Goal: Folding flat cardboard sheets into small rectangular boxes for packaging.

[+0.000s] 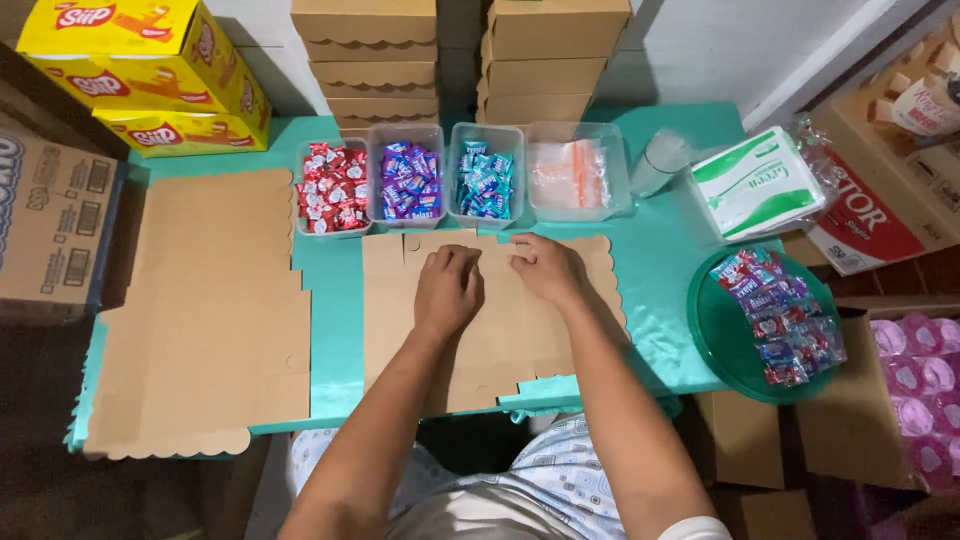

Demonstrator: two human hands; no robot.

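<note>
Cardboard box blank (480,330) lies flat at centre of the teal surface (660,270), scalloped edge toward 12 o'clock. Left hand (448,290) and right hand (548,268) press down on it with curled fingers, clasping nothing, likely to pin it for creasing. Candy tubs (405,180) sit at 12 o'clock within reach.

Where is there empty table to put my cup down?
Bare teal table lies between the flat cardboard under both hands and the green tray. A narrow strip runs between the two cardboard sheets. The back row of candy tubs is crowded.
</note>
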